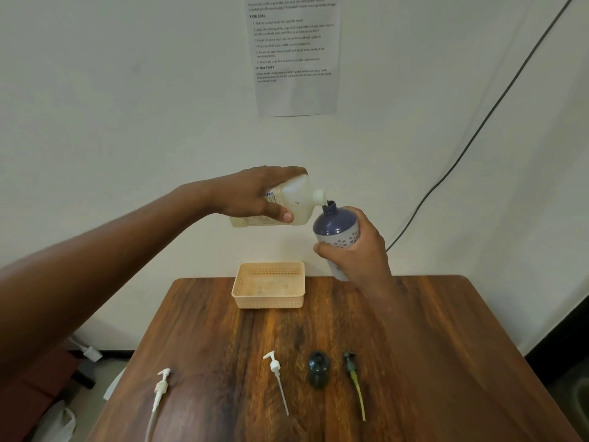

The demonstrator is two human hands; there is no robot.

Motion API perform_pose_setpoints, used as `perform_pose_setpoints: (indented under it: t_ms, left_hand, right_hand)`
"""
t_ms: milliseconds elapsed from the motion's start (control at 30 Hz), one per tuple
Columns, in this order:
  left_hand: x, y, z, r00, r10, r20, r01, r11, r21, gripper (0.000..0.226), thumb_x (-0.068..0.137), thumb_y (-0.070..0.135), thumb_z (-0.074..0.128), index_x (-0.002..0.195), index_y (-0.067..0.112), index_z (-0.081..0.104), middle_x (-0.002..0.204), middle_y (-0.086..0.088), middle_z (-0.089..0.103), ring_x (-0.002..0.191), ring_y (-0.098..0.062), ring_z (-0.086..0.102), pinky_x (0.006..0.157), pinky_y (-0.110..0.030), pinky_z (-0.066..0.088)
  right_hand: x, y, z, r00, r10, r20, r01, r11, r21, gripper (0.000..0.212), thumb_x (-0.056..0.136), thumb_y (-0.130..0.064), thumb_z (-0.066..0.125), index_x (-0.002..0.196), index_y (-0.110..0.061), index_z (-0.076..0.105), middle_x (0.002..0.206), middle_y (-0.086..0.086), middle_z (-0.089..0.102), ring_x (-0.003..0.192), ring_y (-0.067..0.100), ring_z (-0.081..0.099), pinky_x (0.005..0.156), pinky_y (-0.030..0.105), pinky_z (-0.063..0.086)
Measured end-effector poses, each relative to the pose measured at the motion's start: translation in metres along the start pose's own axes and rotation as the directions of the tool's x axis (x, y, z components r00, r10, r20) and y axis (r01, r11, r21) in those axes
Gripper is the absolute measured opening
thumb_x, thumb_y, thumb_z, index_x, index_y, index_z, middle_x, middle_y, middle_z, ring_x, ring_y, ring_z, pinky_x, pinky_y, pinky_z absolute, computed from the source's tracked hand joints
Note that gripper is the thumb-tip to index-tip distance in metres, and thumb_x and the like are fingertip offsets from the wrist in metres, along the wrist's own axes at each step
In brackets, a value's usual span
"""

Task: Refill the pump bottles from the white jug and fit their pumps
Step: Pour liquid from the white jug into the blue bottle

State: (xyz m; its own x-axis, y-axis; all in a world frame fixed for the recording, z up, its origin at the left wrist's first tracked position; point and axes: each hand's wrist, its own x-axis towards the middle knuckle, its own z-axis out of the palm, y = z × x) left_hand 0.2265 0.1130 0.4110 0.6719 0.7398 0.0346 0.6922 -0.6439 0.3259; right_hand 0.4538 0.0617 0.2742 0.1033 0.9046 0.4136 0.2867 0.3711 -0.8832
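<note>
My left hand [255, 193] grips the white jug [298, 202], tipped on its side high above the table, its spout at the open neck of a dark blue bottle [334, 223] with a pale flowered label. My right hand [357, 250] holds that bottle upright around its lower half. On the wooden table [414, 346] lie two white pumps [161, 389] [276, 374], a dark green bottle [318, 368] standing uncapped, and a dark pump with a yellow-green tube [354, 381].
A peach plastic basket [269, 303] sits at the table's far edge against the wall. A printed sheet [294, 55] hangs on the wall and a black cable [478, 129] runs down the right side. The floor at left holds a white plug and clutter.
</note>
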Motion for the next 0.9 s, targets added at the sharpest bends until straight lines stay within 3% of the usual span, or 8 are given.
perform_pose_setpoints:
  t_ms: [200, 600, 900]
  left_hand:
    - [-0.0005, 0.0035, -0.0017, 1.0, -0.006, 0.012, 0.006, 1.0, 0.004, 0.079, 0.082, 0.052, 0.068, 0.15, 0.023, 0.041, 0.13, -0.003, 0.058, 0.116, -0.027, 0.059, 0.093, -0.045, 0.058]
    - [-0.0022, 0.0067, -0.0021, 1.0, -0.026, 0.017, 0.026, 1.0, 0.012, 0.084, 0.08, 0.052, 0.067, 0.154, 0.024, 0.038, 0.133, -0.003, 0.057, 0.118, -0.026, 0.057, 0.093, -0.038, 0.056]
    - [-0.0045, 0.0093, -0.0041, 0.999, -0.033, 0.016, 0.033, 0.999, 0.02, 0.084, 0.08, 0.054, 0.068, 0.154, 0.024, 0.039, 0.133, -0.003, 0.057, 0.119, -0.027, 0.057, 0.097, -0.044, 0.055]
  right_hand:
    - [0.0, 0.0001, -0.0003, 1.0, 0.009, 0.003, -0.009, 1.0, -0.001, 0.071, 0.058, -0.041, 0.087, 0.121, -0.04, 0.055, 0.105, -0.021, 0.064, 0.094, -0.007, 0.061, 0.065, 0.008, 0.049]
    - [-0.0025, -0.0002, 0.0002, 1.0, 0.002, 0.007, -0.002, 1.0, 0.006, 0.071, 0.058, -0.043, 0.086, 0.122, -0.037, 0.055, 0.107, -0.019, 0.065, 0.095, -0.005, 0.061, 0.065, 0.009, 0.049]
    - [-0.0033, -0.0026, -0.0011, 1.0, 0.0, 0.002, 0.0, 1.0, 0.002, 0.071, 0.058, -0.044, 0.086, 0.121, -0.04, 0.054, 0.105, -0.022, 0.064, 0.095, -0.007, 0.06, 0.065, 0.008, 0.049]
